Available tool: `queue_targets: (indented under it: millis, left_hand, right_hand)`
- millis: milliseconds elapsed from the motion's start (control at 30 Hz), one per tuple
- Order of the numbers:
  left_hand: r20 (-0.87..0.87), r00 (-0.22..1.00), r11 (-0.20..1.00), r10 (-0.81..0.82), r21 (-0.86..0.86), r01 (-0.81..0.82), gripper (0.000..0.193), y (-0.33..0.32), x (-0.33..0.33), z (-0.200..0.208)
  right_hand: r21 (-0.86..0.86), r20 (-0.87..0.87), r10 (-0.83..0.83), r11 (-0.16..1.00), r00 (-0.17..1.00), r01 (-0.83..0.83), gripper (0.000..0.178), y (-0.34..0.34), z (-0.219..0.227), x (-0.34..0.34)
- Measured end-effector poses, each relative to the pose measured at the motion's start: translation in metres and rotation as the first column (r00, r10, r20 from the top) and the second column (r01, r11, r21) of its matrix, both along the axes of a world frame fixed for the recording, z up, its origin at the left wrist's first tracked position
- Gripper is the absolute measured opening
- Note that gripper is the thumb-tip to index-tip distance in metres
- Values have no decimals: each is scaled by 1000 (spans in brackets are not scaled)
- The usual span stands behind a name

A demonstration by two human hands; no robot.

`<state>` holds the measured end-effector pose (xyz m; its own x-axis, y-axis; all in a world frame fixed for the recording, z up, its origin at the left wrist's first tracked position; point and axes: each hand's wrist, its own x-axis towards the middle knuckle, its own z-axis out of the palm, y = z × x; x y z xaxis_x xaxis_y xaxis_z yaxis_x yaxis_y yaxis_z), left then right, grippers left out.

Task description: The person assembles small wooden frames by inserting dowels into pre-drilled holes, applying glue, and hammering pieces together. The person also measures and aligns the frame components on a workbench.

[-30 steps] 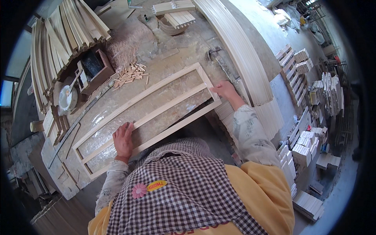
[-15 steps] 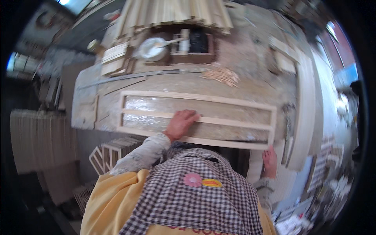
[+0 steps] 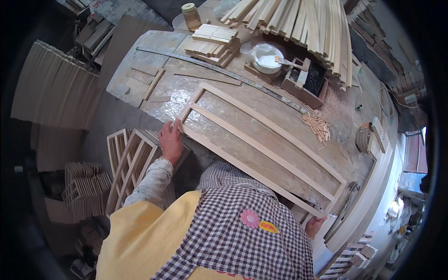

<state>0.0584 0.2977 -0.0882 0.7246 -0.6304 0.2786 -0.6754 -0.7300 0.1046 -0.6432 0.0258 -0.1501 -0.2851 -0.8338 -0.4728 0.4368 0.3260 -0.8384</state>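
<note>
A long wooden frame (image 3: 259, 149) with one lengthwise middle bar lies slantwise over the front of the worktable, its right end nearer to me. My left hand (image 3: 171, 142) has its fingers closed on the near left corner. At the near right corner, my right hand (image 3: 314, 227) grips the wood, partly hidden by its edge. Beyond the frame, a metal straightedge (image 3: 224, 72) lies across the table. Close to its right end is a loose heap of small wooden dowels (image 3: 316, 128).
A white tub (image 3: 267, 60) with a brush stands beside a wooden box (image 3: 303, 91). Long wooden strips (image 3: 298, 28) are piled at the back. Short wooden blocks (image 3: 212, 42) and a jar (image 3: 191, 17) stand far left. Finished-looking frames (image 3: 133, 158) lean below the table's left edge.
My left hand has gone from the frame's middle bar to its near left corner. The view has turned, so the frame now slants. My right hand stays at the near right corner.
</note>
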Motion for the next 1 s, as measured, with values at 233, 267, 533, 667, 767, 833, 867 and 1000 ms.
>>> queue_targets:
  millis: [233,267,533,667,767,833,867,1000]
  left_hand:
    - [-91,973,975,-213,52,218,65,25,18,-1]
    - [-116,965,970,-234,30,239,64,27,22,-3]
    - [-101,950,930,-296,-256,263,45,-53,69,-4]
    - [-242,944,972,-226,-114,204,50,-119,91,3]
    - [-246,948,980,-201,-50,194,51,-130,97,-3]
    - [-215,947,971,-239,-79,227,49,-126,103,-16]
    - [-266,923,960,-279,-100,261,39,-139,98,-10]
    - [-252,905,938,-343,-145,315,43,-117,126,-57]
  right_hand:
    - [183,176,-286,950,942,254,26,7,19,55]
    - [189,214,-211,967,954,171,26,14,13,51]
    - [326,318,49,932,947,-158,31,51,-7,96]
    - [383,293,137,890,946,-247,32,59,13,128]
    - [413,271,216,854,938,-316,32,64,28,145]
    - [434,245,296,818,923,-377,33,67,41,155]
    - [457,212,310,807,927,-374,33,77,54,154]
    - [526,-230,772,611,592,-592,43,63,117,174]
